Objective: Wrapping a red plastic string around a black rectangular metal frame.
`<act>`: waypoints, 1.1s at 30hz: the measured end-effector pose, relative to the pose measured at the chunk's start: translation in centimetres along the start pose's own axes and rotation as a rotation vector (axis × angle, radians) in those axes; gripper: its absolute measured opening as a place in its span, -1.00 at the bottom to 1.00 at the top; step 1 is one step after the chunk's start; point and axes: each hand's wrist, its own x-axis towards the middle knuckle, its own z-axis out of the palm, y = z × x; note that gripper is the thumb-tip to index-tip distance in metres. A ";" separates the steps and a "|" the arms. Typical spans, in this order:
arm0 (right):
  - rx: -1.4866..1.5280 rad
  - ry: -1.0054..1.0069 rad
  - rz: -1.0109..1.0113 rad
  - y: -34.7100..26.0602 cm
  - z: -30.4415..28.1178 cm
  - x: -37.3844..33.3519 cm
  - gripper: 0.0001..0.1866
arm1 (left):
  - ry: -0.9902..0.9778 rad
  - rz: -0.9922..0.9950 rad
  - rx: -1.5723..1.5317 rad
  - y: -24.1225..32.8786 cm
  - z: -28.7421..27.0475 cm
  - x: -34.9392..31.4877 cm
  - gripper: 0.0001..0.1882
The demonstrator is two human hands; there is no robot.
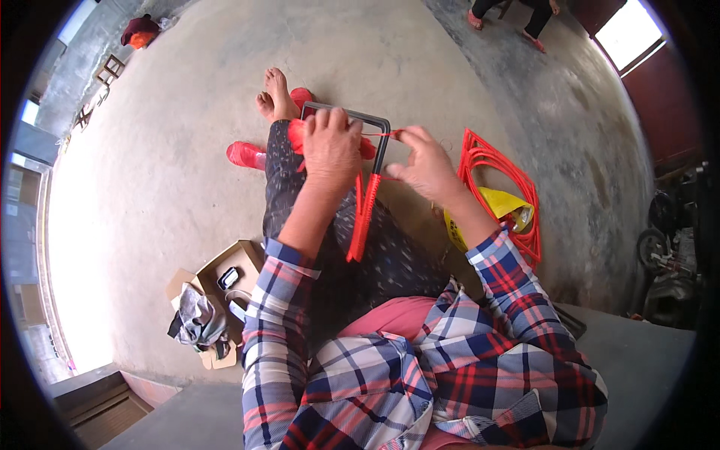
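Two hands, one frame, cord out to the right

Frame (381, 154): dark bent bar, held over the lap (390, 262), one rounded corner showing between the hands. From that corner the side bar's long axis runs back toward the body; its near end is covered in red wrap (361, 232).

Left grip (332, 146): clamped over the top bar, red roll (296, 137) under the palm. Right grip (427, 166): just right of the side bar, thumb and forefinger apart. Thin red cord (381, 135) crosses from the frame to the forefinger; can't tell if the other fingers pinch it.

Key relation: side bar lies left of the right grip, cord crossing it roughly square. Right grip is nearer the bare stretch; left has the top bar.

Outward: red stack (466, 150) on the floor (187, 187) at right, yellow bag (499, 204) against it. Left: open box (236, 259), grey cloth (199, 315) in it. Past the frame: bare foot (277, 94), red slipper (246, 154). Far right: another person's legs (538, 22).
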 end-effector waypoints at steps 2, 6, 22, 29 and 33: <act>-0.128 -0.010 -0.016 0.1 0.8 -0.1 -0.67 | -0.160 -0.089 -0.182 1.4 1.0 0.0 -0.59; -0.171 0.144 -0.139 0.7 0.6 -0.6 -0.70 | -0.064 -0.254 -0.594 2.2 0.8 -1.7 -0.57; 1.014 -0.780 -0.449 -8.6 -4.2 -9.7 -0.86 | -0.209 -0.452 -0.925 3.7 -0.1 -6.9 -0.65; 1.081 -1.007 -0.338 -12.5 -3.1 -12.1 -0.63 | -0.275 -0.453 -0.944 4.5 0.9 -6.7 -0.60; 1.216 -0.918 -0.285 -13.7 -5.0 -11.4 -0.61 | -0.335 -0.467 -0.905 4.4 1.7 -6.6 -0.61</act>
